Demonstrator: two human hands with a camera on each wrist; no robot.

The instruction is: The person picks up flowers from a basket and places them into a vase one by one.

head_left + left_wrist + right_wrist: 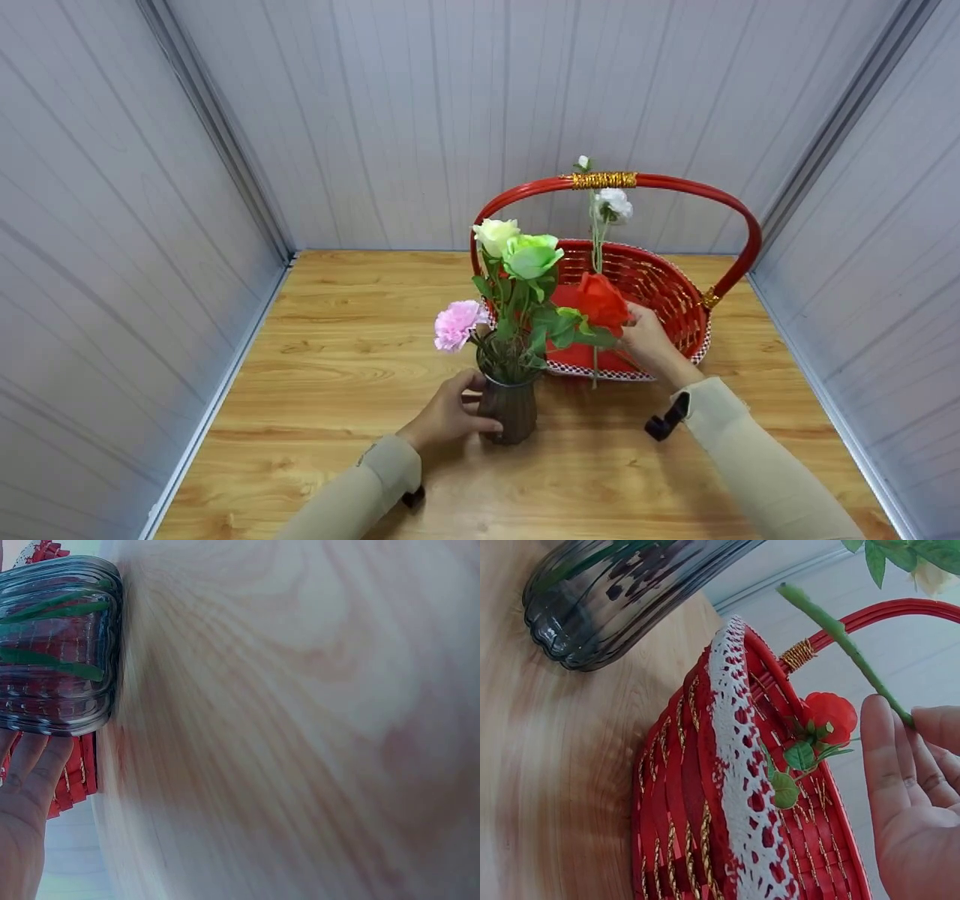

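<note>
A ribbed dark glass vase (510,412) stands on the table, holding a pink carnation (457,325), a pale yellow rose (496,236) and a green rose (532,256). My left hand (450,412) grips the vase from its left side, thumb across the front. In the left wrist view, its fingers (45,765) touch the glass. Over the basket's front, my right hand (649,337) is at a large red rose (602,304). The right wrist view shows that hand pinching a green stem (847,645), cut end free; the bloom lies outside that view.
A red woven basket (667,300) with white lace trim and a tall handle (720,196) stands behind the vase to the right. Inside it are a white flower (615,204) and another red rose (830,718). Panel walls (390,127) enclose the wooden table (352,322).
</note>
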